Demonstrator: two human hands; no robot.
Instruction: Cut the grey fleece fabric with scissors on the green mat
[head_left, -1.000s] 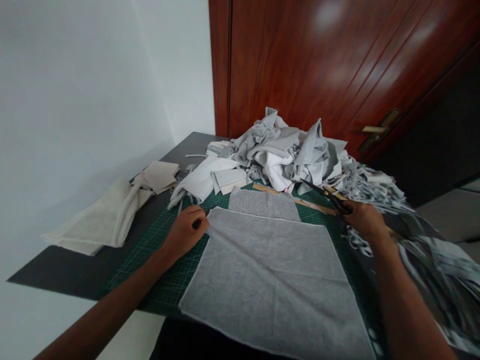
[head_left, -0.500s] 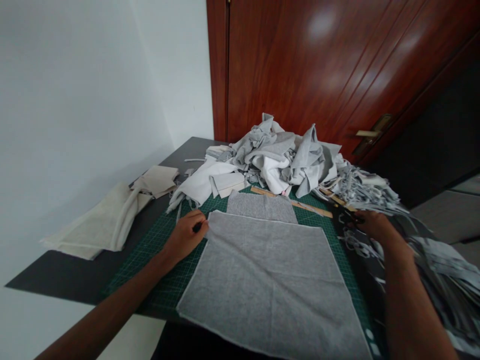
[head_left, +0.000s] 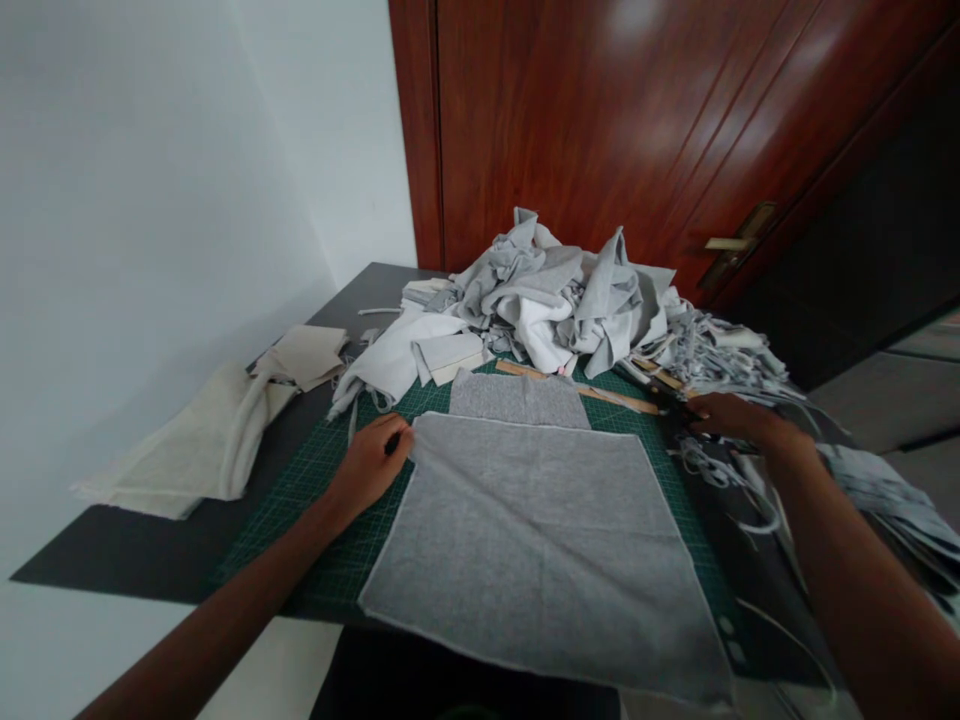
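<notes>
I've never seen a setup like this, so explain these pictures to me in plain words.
There is no machine here: a person works with two bare hands. Every picture comes from one camera worn on the head, looking forward and down.

On the dark table lies a green gridded mat, with a large grey cloth spread over it. Just beyond are a smaller grey piece and a thin wooden strip. Farther back sits a heap of grey and white fabric; cream cloth lies to the left.

The left hand pinches the large cloth's far left corner. The right hand is at a dark tool too blurred to make out, so I can't tell whether it is gripped.
</notes>
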